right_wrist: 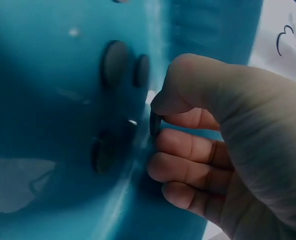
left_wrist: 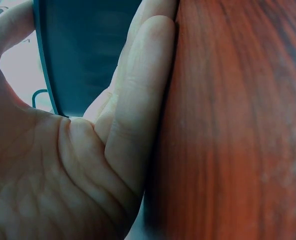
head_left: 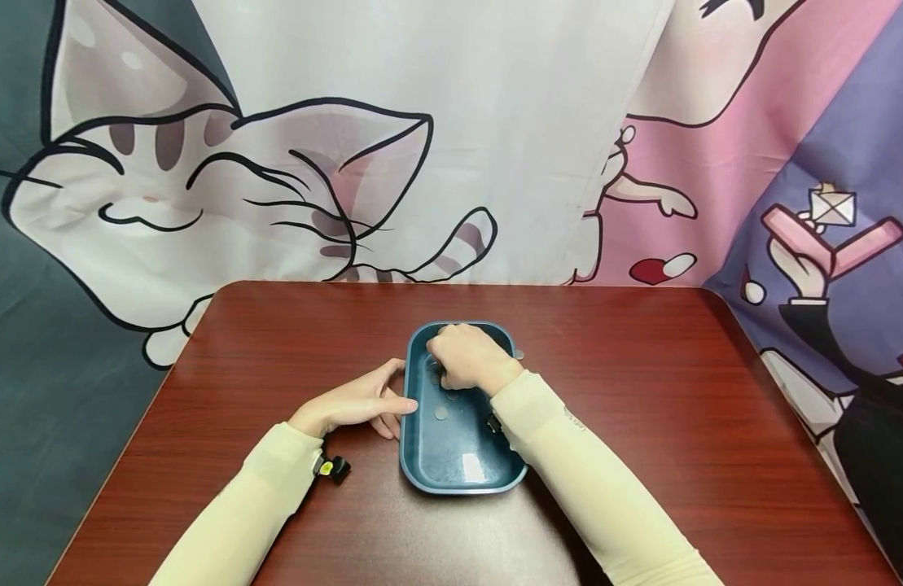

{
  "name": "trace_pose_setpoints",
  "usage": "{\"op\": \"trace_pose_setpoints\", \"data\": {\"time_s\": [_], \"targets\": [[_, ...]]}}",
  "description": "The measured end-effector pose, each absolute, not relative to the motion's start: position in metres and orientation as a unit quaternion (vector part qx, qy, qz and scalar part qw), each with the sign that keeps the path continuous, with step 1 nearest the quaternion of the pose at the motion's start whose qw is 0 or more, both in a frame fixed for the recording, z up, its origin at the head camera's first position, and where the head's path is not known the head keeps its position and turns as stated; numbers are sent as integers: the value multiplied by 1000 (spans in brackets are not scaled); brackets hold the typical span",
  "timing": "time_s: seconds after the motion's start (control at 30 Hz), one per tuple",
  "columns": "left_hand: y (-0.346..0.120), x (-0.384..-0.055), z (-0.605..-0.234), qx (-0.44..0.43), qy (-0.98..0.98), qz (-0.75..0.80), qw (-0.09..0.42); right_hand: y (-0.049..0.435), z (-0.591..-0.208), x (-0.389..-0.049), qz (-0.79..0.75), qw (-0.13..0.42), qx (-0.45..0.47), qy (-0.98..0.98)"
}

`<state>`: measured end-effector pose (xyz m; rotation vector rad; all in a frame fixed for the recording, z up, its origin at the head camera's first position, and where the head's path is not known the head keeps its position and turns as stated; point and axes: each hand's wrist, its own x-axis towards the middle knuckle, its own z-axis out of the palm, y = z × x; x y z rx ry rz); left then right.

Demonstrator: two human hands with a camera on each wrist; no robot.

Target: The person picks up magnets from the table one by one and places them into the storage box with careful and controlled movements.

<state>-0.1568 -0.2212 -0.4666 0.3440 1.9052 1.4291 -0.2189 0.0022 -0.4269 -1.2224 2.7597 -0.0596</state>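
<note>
Near the far end of the blue tray (head_left: 451, 448), a small disc (right_wrist: 154, 125) sits in a narrow pinch between thumb and fingers of the right hand (head_left: 471, 358). More discs (right_wrist: 115, 64) lie just beside it on the tray's floor. The left hand (head_left: 359, 405) holds the tray's side, thumb at the rim, fingers outside. A firm fingertip pinch, clear of the neighbouring discs, should work best, with the left hand bracing the tray against sliding on the tabletop (head_left: 348, 529).
</note>
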Motion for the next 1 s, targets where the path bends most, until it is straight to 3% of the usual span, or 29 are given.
{"op": "trace_pose_setpoints", "data": {"time_s": [1.0], "targets": [[-221,-156,-467,132,738,557,357,0,-429,-211,24,87,-375,923]]}}
